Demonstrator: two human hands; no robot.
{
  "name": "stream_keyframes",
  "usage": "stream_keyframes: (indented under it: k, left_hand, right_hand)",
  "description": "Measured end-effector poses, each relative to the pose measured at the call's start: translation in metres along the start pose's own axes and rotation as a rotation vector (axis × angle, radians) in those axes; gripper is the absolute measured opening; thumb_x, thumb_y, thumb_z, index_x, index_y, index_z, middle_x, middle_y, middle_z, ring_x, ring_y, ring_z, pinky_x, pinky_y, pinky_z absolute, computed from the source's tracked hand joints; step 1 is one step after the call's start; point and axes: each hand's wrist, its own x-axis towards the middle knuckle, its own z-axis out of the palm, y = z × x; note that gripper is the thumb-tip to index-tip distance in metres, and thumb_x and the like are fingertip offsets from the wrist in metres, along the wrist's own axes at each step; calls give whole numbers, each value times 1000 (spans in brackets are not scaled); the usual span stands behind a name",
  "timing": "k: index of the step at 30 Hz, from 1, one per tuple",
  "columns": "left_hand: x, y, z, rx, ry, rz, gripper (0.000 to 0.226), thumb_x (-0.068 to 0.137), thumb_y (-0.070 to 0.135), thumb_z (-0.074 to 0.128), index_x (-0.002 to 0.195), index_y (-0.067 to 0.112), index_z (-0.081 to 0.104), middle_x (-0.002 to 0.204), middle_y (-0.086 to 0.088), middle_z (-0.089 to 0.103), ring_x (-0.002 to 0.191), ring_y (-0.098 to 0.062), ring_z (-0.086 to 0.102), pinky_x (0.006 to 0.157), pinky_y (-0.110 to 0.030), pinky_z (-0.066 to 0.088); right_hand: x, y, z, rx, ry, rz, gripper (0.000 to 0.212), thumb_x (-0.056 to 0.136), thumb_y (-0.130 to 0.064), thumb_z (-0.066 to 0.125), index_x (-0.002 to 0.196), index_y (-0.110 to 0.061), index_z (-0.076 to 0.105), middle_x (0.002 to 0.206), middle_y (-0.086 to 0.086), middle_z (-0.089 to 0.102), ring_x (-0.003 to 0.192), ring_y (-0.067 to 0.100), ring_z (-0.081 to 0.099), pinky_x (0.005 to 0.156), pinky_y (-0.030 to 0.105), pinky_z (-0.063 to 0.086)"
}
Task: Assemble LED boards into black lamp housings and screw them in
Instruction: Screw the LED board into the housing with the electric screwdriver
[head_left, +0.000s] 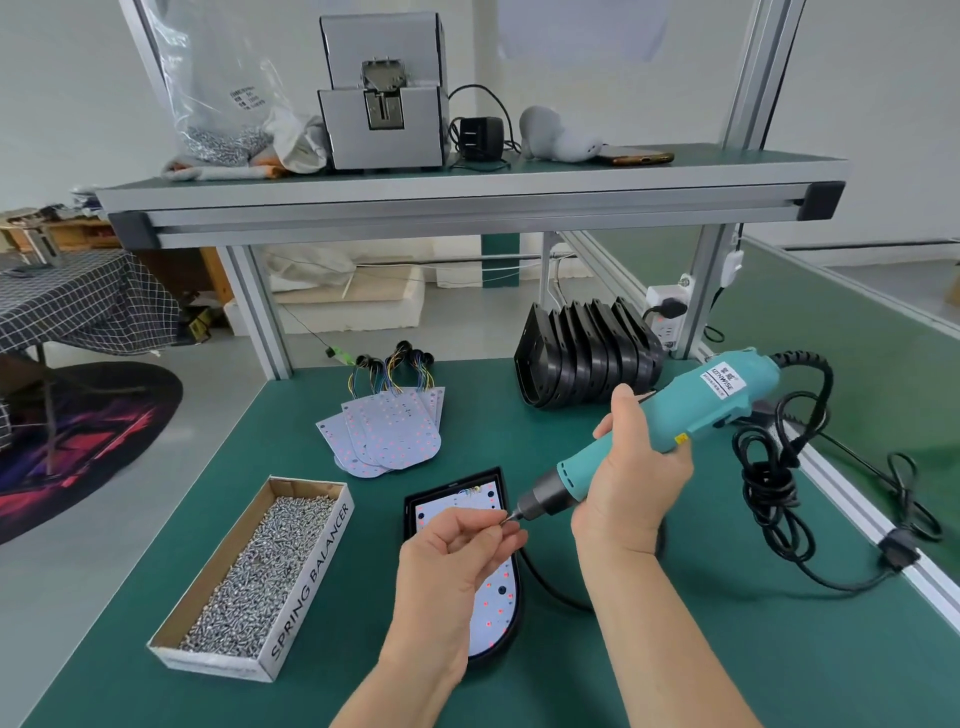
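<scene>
Green bench mat (675, 649), all work on it.

- Cardboard box (307, 574), 9 o'clock of the job, heaped with loose screws (260, 561).
- Stack of empty black housings (582, 358) on edge at 1 o'clock, well apart from my hands.
- Housing in work (409, 512) lies flat at centre, and the LED board (493, 597) sits inside it, wires at its 12 o'clock end. No seated screws that I can make out.
- Spare boards (389, 431) fanned at 11 o'clock.
- Electric screwdriver (675, 415) tilted, tail toward 2 o'clock, nose toward 8. My right hand (634, 467) is wrapped round its barrel. Its cable (769, 467) is coiled at 3 o'clock, and a loop runs just beside the housing under my right wrist.
- Left hand (457, 551) hovers over the board, thumb and forefinger pinching one screw (503, 519) against the bit (515, 515). Too small to tell whether it has seated.

Risks, my judgement:
1. The screw is not caught on the bit. It drops onto the board when I let go, rolls among the LEDs or under the board edge.
2. The trigger is pressed while my fingertips are at the bit, and they get nipped.
3. The driver goes down at this tilt. The screw cross-threads, or the bit skids and scores the board.
4. The board is unfastened, so a nudge from my left wrist shifts it off its holes.
5. The cable loop drags the housing as I swing the driver upright.
</scene>
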Motion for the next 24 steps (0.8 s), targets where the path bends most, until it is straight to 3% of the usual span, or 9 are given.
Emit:
stream_keyframes:
  k: [4,12,16,19,22,24]
  left_hand:
    - [1,1,-2,-40,-25,19,33,92,-11,56,80,10,78,98,-22,75,94,-35,74,78,-23,58]
    - [5,5,-6,-13,-82,65,33,94,-11,55,81,10,78,97,-25,74,94,-36,74,81,-25,59]
    - [7,9,-12,-26,-161,8,32,93,-6,59,117,14,66,95,-27,73,95,-36,73,82,-27,59]
    - [15,14,-23,19,-139,-76,37,88,1,69,122,12,59,92,-21,74,83,-26,74,70,-21,56]
    - [29,17,-34,474,39,16,19,88,17,74,107,21,75,64,6,58,54,-7,51,53,-15,39]
    - [37,16,-34,1053,127,169,24,89,41,69,112,41,73,69,12,60,67,-9,58,60,-23,39]
  right_hand:
    - [2,1,-1,15,50,61,19,82,-22,71,76,-26,54,58,-8,52,53,7,49,59,28,43]
    - [6,2,4,27,54,113,21,84,-19,70,76,-23,51,58,-6,52,52,8,48,57,28,42]
    - [10,1,3,40,52,144,20,85,-19,70,80,-22,51,59,-6,53,53,8,49,57,28,42]
    - [15,-2,2,57,49,129,20,83,-19,70,79,-22,51,59,-5,52,54,10,49,56,28,41]
    - [20,-4,3,51,23,76,19,82,-18,70,78,-22,51,58,-5,52,53,10,48,55,27,42]
    - [22,-3,5,32,-4,22,20,82,-17,70,76,-20,52,57,-6,53,53,9,49,53,24,44]
